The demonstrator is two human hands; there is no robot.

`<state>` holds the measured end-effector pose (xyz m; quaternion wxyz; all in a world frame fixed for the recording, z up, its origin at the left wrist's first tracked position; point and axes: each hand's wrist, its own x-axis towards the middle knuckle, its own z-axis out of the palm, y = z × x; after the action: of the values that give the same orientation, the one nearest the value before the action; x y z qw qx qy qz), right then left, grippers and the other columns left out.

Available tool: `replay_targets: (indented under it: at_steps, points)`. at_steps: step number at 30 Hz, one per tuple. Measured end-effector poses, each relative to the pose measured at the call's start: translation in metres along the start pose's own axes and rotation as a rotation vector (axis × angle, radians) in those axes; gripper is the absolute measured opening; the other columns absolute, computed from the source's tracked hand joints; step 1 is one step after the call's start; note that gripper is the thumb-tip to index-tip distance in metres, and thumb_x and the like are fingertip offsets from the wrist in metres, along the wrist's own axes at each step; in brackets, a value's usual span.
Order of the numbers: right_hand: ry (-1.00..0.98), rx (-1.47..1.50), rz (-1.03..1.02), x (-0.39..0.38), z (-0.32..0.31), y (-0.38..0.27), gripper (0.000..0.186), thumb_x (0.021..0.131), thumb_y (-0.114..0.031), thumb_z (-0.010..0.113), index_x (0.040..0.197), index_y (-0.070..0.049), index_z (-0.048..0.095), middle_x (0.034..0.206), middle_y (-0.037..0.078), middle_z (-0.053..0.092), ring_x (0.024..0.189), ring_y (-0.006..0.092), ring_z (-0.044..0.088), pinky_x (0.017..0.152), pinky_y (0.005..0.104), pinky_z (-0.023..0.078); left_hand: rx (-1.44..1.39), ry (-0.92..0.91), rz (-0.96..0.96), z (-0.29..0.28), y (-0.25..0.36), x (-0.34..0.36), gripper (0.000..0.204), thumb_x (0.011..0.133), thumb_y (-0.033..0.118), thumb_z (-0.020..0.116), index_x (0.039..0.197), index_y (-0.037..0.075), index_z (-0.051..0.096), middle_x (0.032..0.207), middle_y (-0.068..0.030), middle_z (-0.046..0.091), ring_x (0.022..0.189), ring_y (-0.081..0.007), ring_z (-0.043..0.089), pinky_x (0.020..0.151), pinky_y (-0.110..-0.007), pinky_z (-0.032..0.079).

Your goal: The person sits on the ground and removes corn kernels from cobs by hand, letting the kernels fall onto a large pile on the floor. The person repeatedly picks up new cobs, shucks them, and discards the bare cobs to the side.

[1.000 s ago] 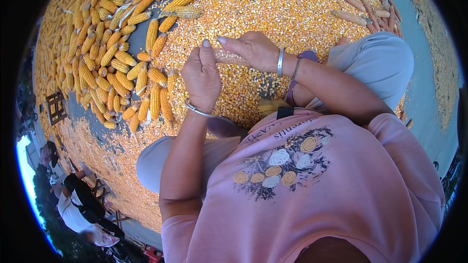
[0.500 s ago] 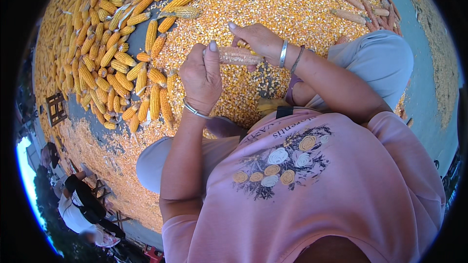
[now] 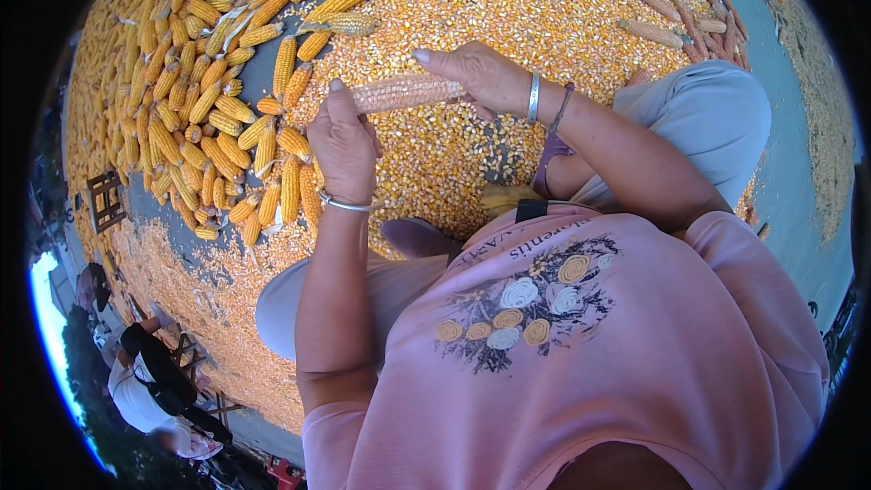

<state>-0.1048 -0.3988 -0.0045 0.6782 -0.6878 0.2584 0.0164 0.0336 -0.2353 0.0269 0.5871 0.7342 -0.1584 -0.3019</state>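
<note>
Between my two hands a corncob (image 3: 406, 93) lies roughly level, pale pink and bare of kernels along the side that shows. My left hand (image 3: 345, 147) grips its left end, thumb on top. The fingers of my right hand (image 3: 485, 80) close round the other end, hiding it. Beneath the cob spreads a thick layer of loose yellow kernels (image 3: 435, 150). To the left of my left hand lie several unshelled ears of corn (image 3: 288, 189), the nearest close to the wrist.
A big heap of yellow ears (image 3: 172, 82) fills the far left. Stripped cobs (image 3: 703, 14) lie in a pile at the far right. A small wooden stool (image 3: 106, 201) stands at the left edge, and another person (image 3: 150, 381) is at the lower left.
My left hand has moved left and slightly down, and the cob has shifted left with it, so more of its length shows. My right hand has barely moved.
</note>
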Motion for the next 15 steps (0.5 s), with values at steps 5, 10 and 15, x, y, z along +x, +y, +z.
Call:
replay_targets:
  at_steps: [5, 10, 15]
  points:
    - [-0.061, 0.217, 0.174, 0.003, -0.001, 0.009, 0.066, 0.094, -0.061, 0.052, 0.066, -0.002, 0.058, 0.043, 0.003, 0.042, 0.033, 0.0152, 0.048, 0.036, 0.0305, 0.043, 0.258, -0.011, 0.346, -0.001, -0.014, 0.007, 0.047, 0.103, 0.042, 0.047, 0.070, 0.008, 0.049, 0.050, -0.0002, 0.043, 0.039, -0.0079, 0.042, 0.035, -0.024, 0.034]
    - [-0.074, 0.451, 0.250, 0.001, -0.003, 0.007, 0.053, 0.097, -0.051, 0.055, 0.080, -0.001, 0.059, 0.049, 0.003, 0.046, 0.037, 0.0148, 0.050, 0.038, 0.0309, 0.048, 0.231, -0.008, 0.401, 0.001, 0.003, 0.003, 0.045, 0.104, 0.037, 0.044, 0.071, 0.006, 0.049, 0.052, -0.0004, 0.043, 0.041, -0.0080, 0.042, 0.037, -0.025, 0.035]
    - [0.048, 0.542, 0.238, -0.003, -0.007, -0.010, 0.059, 0.096, -0.054, 0.054, 0.106, 0.004, 0.060, 0.070, 0.011, 0.058, 0.050, 0.0177, 0.062, 0.047, 0.0323, 0.058, 0.017, 0.037, 0.222, -0.005, 0.008, 0.005, 0.046, 0.105, 0.036, 0.043, 0.069, 0.007, 0.047, 0.052, -0.0004, 0.042, 0.039, -0.0081, 0.044, 0.034, -0.025, 0.036]
